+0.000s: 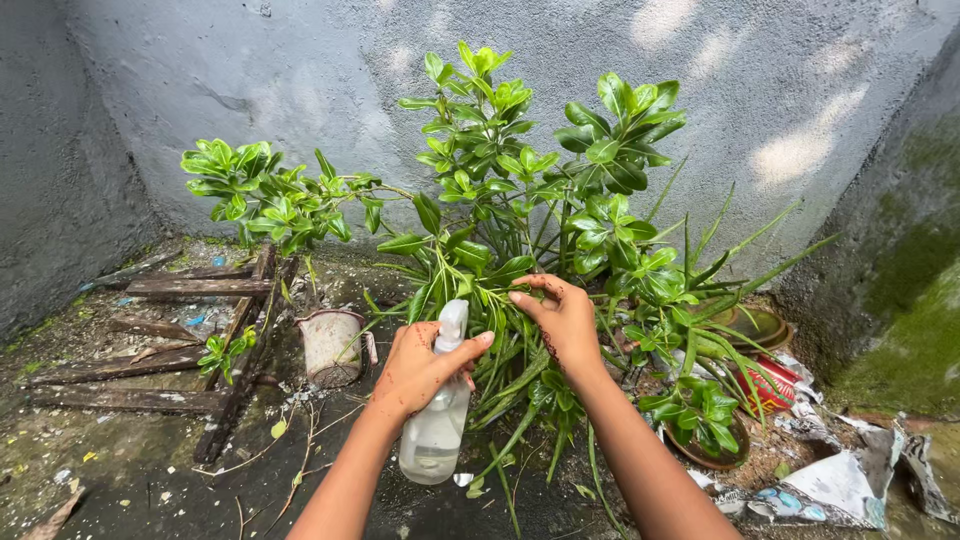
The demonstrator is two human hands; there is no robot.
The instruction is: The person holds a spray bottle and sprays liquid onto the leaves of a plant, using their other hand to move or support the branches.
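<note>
My left hand (420,365) grips a clear plastic spray bottle (436,430) by its neck, a finger over the white trigger head, which points toward the plants. My right hand (562,318) reaches into the green leafy plant (520,170) in front of me, fingers touching long narrow leaves near its middle. Both hands carry dark reddish patterns on the skin. The bottle looks partly filled with clear liquid.
Grey concrete walls (760,90) close the corner. A small dirty metal bucket (333,345) stands to the left. Old wooden planks (190,288) lie on the wet ground at left. Clay pots (762,325) and crumpled paper (830,485) sit at right, beside a mossy wall.
</note>
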